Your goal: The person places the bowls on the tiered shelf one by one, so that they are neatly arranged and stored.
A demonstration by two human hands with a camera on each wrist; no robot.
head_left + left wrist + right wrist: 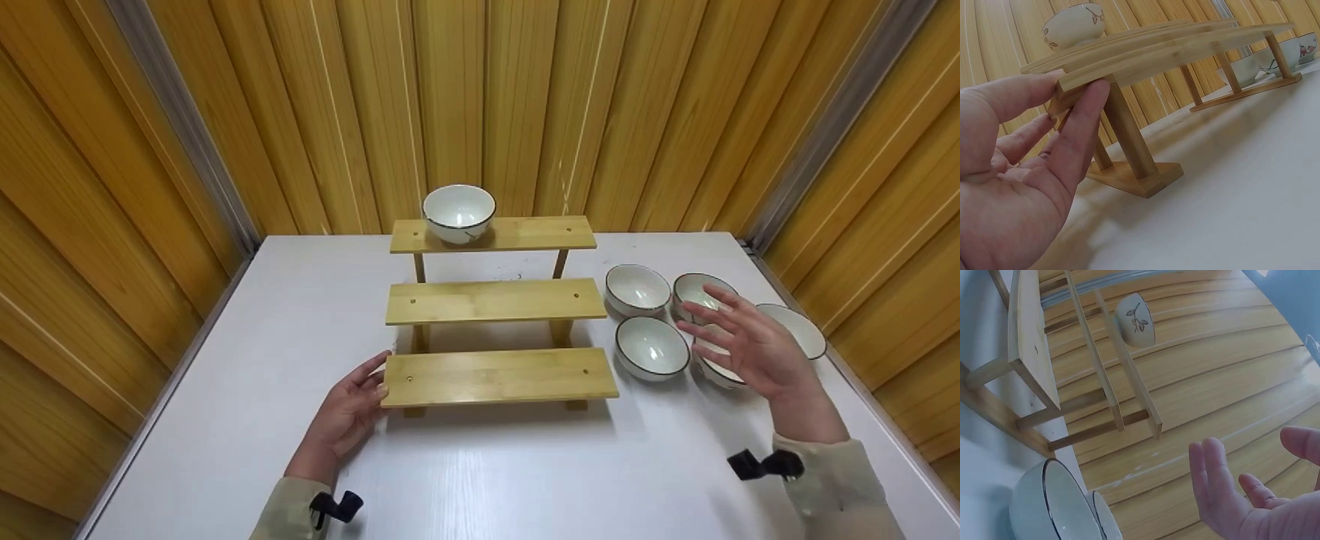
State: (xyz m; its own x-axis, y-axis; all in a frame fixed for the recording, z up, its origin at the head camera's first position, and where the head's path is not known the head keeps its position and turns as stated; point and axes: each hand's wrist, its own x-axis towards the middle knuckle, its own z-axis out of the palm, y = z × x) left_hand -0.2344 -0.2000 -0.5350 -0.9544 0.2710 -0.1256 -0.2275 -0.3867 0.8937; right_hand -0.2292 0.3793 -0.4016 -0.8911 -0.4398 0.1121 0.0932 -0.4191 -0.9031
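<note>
My left hand (346, 416) pinches the pale, three-tiered wooden stand (495, 301) by the left end of its lowest board, midway between the side edges of the white table (465, 480); my right hand (757, 349) is spread wide, holding nothing, over round white dark-rimmed bowls (652, 349) near the right edge. A matching bowl (459, 206) sits left of centre on the top board. I judge the stand light and stiff, best held by its board ends, the bowls smooth and breakable, best gripped at rim and side. The left wrist view shows my finger beneath the board, hidden from the head view.
</note>
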